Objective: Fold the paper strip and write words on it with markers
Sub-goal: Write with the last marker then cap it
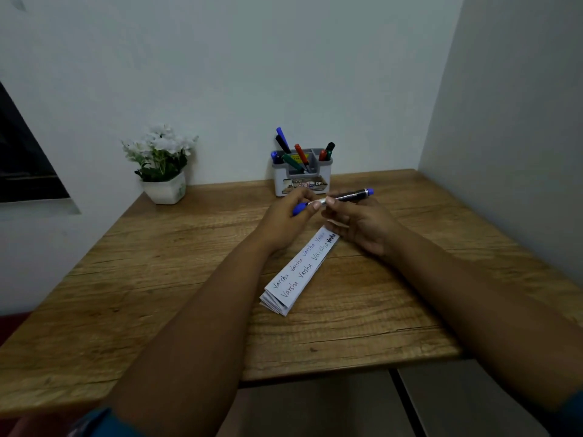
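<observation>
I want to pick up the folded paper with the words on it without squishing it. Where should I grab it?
Probably by the near end of the folded paper strip, pinching its long edges from above. It lies flat on the table, that end is free, and the right hand covers the far end.

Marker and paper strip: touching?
Apart. Head view shows both hands holding the marker above the table, tabletop visible between it and the paper strip.

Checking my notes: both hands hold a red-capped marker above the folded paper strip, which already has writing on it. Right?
Not quite. The head view shows the marker has a blue cap, not red. The left hand and right hand do hold it above the folded paper strip, which already carries writing.
</observation>
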